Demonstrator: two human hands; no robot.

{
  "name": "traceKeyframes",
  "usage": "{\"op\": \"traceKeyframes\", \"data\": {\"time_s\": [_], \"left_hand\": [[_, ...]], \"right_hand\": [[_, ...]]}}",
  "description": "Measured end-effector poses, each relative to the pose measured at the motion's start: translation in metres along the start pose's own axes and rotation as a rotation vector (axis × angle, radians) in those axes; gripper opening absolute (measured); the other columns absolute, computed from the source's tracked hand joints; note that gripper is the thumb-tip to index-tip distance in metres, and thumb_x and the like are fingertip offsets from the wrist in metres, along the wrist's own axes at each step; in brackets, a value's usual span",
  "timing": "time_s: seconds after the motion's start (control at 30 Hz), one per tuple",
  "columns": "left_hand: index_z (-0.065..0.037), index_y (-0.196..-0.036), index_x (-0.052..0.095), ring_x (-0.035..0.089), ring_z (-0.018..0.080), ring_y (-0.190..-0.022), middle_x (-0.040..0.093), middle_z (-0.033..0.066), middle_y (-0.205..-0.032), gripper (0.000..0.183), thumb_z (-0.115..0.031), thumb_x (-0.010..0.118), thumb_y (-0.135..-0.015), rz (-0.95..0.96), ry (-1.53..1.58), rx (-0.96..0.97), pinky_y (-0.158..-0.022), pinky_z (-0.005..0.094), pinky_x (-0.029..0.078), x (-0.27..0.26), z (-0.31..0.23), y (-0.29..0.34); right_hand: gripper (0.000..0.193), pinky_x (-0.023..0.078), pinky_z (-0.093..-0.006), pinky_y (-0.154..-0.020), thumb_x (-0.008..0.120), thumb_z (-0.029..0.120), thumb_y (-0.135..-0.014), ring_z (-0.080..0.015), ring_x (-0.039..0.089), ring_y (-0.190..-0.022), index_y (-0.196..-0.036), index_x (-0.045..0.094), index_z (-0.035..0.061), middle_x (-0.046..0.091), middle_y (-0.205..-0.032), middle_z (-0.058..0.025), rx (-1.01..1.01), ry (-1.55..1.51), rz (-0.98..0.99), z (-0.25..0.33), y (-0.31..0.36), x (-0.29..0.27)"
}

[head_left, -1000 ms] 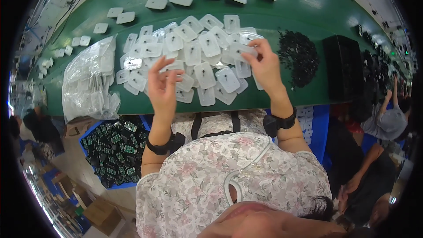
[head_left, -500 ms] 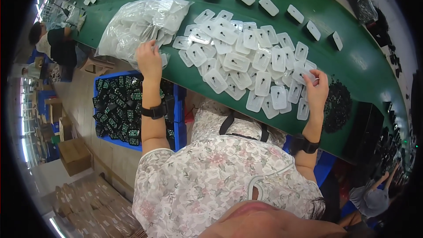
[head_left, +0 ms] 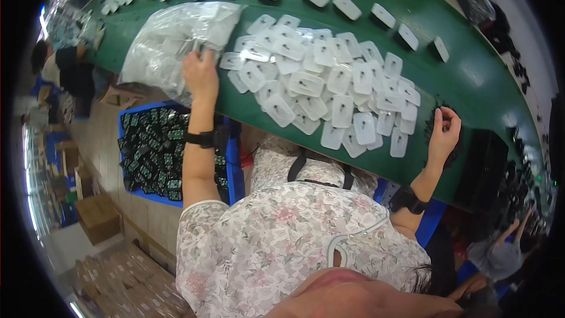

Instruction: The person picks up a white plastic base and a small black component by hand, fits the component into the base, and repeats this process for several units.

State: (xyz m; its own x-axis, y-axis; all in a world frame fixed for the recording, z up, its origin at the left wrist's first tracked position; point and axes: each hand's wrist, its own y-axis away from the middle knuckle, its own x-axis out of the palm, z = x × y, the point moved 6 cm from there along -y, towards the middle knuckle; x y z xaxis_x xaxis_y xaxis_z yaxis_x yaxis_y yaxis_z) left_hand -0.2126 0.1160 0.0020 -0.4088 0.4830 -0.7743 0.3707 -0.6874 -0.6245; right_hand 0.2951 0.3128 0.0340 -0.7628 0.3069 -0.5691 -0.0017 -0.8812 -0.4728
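At the mouth of a clear plastic bag (head_left: 170,41) holding white pieces is my left hand (head_left: 200,75), its fingertips blurred against the bag; I cannot tell what they grip. My right hand (head_left: 445,135) is over a heap of small black parts (head_left: 431,126), thumb and fingers drawn together in a pinch. Whatever sits between those fingertips is too small to make out. Between my hands spreads a heap of white, translucent rectangular plastic covers (head_left: 307,83), many with a small black piece at the middle.
White-topped black blocks (head_left: 347,7) run in a curved row along the far side of the green table (head_left: 259,119). A black box (head_left: 484,168) stands right of the black parts. Below left, a blue crate (head_left: 235,165) holds circuit boards. Other people sit at both sides.
My right hand has left a white cover on the heap's right edge and moved right to the black parts. My left hand stays at the bag, its fingers slightly shifted. The view has shifted slightly.
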Motion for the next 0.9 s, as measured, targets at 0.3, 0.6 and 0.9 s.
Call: {"op": "traceKeyframes", "data": {"time_s": [0.3, 0.6, 0.9], "left_hand": [[-0.004, -0.088, 0.063, 0.055, 0.0304, -0.082, 0.058, 0.0139, -0.090, 0.014, -0.016, 0.059, -0.083, -0.081, 0.167, -0.137, -0.071, 0.0390, 0.044, -0.017, 0.037, 0.002], [0.003, -0.094, 0.052, 0.060, 0.0226, -0.072, 0.062, 0.0158, -0.085, 0.017, -0.012, 0.055, -0.086, -0.044, 0.696, -0.590, -0.067, 0.0299, 0.048, -0.044, 0.050, 0.007], [0.003, -0.129, 0.030, 0.064, 0.0258, -0.077, 0.057, 0.0178, -0.099, 0.049, 0.004, 0.048, -0.084, 0.662, 1.840, -0.636, -0.068, 0.0300, 0.054, -0.077, -0.138, 0.025]], "right_hand": [[0.024, 0.046, -0.0344, -0.068, 0.068, 0.022, -0.073, -0.0238, 0.057, -0.079, -0.093, 0.063, 0.0097, 0.057, -0.086, -0.0074, 0.146, 0.545, 0.022, -0.088, 0.001, -0.029], [0.013, 0.045, -0.0337, -0.063, 0.064, 0.014, -0.076, -0.0229, 0.056, -0.073, -0.087, 0.060, 0.0073, 0.055, -0.079, -0.0062, 0.146, 0.483, -0.014, -0.084, -0.003, -0.027], [0.014, 0.045, -0.0282, -0.060, 0.059, 0.014, -0.083, -0.0149, 0.056, -0.064, -0.089, 0.056, 0.0021, 0.059, -0.073, -0.0062, 0.252, 0.231, -0.069, -0.071, -0.002, -0.034]]}}
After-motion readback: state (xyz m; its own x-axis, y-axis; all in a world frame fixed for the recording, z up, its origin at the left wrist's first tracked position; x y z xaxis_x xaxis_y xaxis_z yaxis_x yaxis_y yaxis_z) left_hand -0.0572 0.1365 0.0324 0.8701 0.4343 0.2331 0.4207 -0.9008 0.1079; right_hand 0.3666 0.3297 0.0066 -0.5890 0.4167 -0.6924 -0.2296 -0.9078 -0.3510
